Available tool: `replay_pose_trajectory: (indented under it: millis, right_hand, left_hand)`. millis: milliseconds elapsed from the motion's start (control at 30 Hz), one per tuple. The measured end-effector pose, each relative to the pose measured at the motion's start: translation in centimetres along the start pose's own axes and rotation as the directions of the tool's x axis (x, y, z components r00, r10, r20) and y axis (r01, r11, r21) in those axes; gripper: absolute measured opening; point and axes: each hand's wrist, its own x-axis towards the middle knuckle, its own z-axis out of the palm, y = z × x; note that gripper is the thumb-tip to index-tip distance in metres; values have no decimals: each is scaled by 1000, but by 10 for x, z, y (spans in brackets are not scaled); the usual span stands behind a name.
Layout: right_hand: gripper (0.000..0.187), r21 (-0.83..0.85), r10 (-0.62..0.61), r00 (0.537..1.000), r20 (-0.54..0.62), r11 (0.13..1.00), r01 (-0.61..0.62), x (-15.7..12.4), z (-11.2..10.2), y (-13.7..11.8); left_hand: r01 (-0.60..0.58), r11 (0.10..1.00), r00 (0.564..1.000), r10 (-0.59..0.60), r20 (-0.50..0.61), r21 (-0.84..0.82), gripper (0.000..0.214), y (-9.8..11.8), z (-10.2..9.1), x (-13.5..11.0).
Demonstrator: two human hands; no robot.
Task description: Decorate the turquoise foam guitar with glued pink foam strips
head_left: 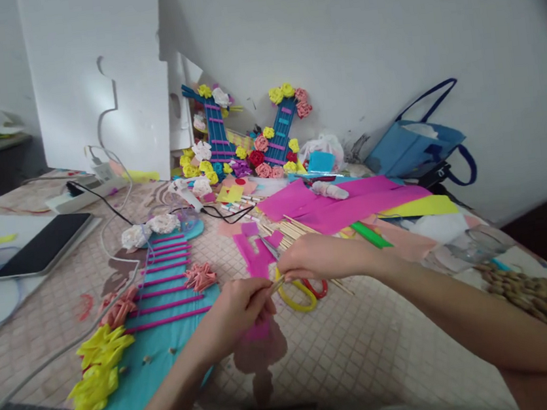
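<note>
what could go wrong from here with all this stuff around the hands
The thin pale piece pinched between the left hand and right hand might slip or bend.

The scissors lie close to the right hand and could get knocked.

The grey cable runs past the yellow flowers, so a tug might disturb them.

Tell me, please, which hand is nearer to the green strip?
The right hand is nearer: it is to the left of the green strip. The left hand is farther left and lower in the picture.
</note>
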Motion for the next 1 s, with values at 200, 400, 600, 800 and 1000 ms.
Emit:
replay_pose_trajectory:
  millis: [200, 400, 600, 800, 1000]
  right_hand:
    - [22, 79, 49, 892, -449, 997, -15, -21, -8, 10]
    - [26, 216, 519, 560, -646, 827, -518, -48, 0, 112]
    - [42, 188, 660, 500, -560, 689, -699, -30, 12, 221]
    - [101, 134, 754, 564, -335, 631, -764, -7, -1, 282]
    - [112, 106, 794, 571, -208, 599, -794, -14, -8, 316]
  left_hand:
    - [68, 985, 995, -78, -58, -161, 22, -15, -1, 1]
    - [157, 875, 969, -227, -102, -458, 30, -23, 3, 5]
    - [202, 703, 959, -284, -8, -682, 36, -21, 8, 7]
    - [247, 656, 951, -304, 50, -713, 37, -16, 7, 9]
    - [289, 665, 943, -323, 84, -689, 42, -15, 10, 14]
